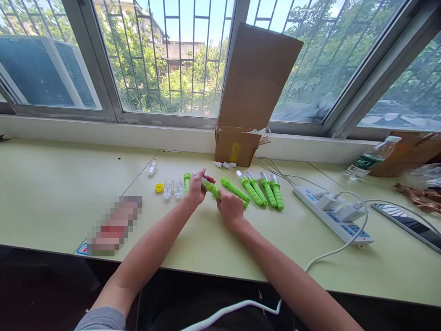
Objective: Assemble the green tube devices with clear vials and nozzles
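Observation:
Both my hands meet over the pale green table (62, 193), holding one green tube (211, 188) between them. My left hand (197, 187) pinches its clear-capped upper end. My right hand (230, 209) is wrapped round its lower end. Just right of my hands lies another green tube (234, 189), then a row of several green tubes with clear caps (262, 188). To the left stand a short green piece (187, 181), two clear caps (172, 187) and a yellow cap (159, 187).
An open cardboard box (237, 145) stands at the window sill behind the tubes. A white power strip (332, 212) with plugged chargers and cables lies to the right, a water bottle (370, 159) beyond it. A small clear vial (152, 167) lies far left of the box.

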